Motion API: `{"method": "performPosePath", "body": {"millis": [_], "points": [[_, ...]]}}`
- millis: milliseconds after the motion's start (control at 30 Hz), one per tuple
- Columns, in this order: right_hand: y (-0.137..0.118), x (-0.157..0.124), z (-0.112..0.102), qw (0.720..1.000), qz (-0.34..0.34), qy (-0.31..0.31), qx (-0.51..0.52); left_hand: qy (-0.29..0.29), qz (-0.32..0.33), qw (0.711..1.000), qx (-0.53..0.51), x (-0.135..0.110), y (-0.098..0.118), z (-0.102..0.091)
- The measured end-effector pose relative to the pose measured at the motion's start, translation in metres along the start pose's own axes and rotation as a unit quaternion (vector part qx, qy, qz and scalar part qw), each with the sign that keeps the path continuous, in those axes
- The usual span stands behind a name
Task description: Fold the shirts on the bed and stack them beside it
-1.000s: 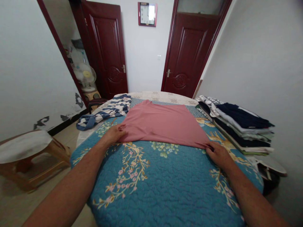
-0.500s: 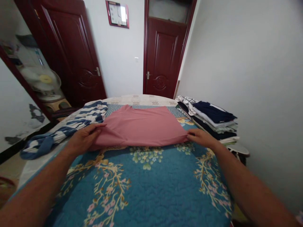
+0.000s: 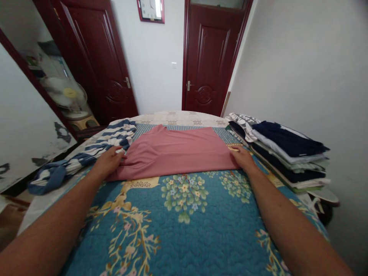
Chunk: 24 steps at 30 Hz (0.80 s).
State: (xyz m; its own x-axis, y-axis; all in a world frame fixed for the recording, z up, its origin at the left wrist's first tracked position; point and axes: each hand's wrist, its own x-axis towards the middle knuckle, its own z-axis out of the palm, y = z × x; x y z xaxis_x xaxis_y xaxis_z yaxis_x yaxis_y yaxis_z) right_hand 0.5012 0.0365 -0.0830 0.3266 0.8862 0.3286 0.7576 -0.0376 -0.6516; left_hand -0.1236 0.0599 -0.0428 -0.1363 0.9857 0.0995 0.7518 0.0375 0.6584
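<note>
A pink garment lies folded into a wide, low shape across the blue floral quilt. Its near edge runs fairly straight, and wrinkles gather toward its left end. My left hand is closed at that left end, thumb and fingers pinching the cloth. At the opposite end, my right hand pinches the right edge of the garment. Both forearms reach in from the lower corners. The fingertips under the cloth are partly hidden.
A crumpled blue-and-white striped garment lies along the table's left side. Folded clothes form a stack on the right, near the wall. Two dark red doors stand beyond the table, and a fan is at the far left.
The garment's near edge has come down flatter and straighter on the quilt. My right hand has slid slightly up its side edge. The view has turned a little left and downward.
</note>
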Motion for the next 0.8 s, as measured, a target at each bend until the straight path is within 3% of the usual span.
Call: {"method": "performPosePath", "body": {"millis": [100, 167, 333, 467, 667, 800], "points": [[0.012, -0.004, -0.003, 0.998, -0.003, -0.039, -0.041, -0.004, -0.055, 0.997, -0.046, -0.023, -0.008, -0.013], [0.013, -0.007, -0.003, 0.996, -0.009, -0.038, -0.076, -0.002, -0.050, 0.998, -0.028, -0.036, -0.007, -0.023], [0.010, -0.019, 0.007, 0.991, -0.068, 0.034, -0.111, 0.011, -0.001, 0.999, 0.045, -0.063, -0.002, -0.036], [0.012, -0.023, 0.012, 0.987, -0.100, 0.049, -0.116, -0.016, 0.026, 0.999, 0.034, -0.080, 0.000, -0.031], [0.014, -0.020, 0.016, 0.984, -0.099, 0.047, -0.139, 0.067, 0.065, 0.995, -0.023, -0.083, 0.001, -0.010], [0.015, -0.021, 0.011, 0.983, -0.068, 0.047, -0.165, 0.078, 0.070, 0.994, 0.043, -0.078, -0.004, -0.002]]}}
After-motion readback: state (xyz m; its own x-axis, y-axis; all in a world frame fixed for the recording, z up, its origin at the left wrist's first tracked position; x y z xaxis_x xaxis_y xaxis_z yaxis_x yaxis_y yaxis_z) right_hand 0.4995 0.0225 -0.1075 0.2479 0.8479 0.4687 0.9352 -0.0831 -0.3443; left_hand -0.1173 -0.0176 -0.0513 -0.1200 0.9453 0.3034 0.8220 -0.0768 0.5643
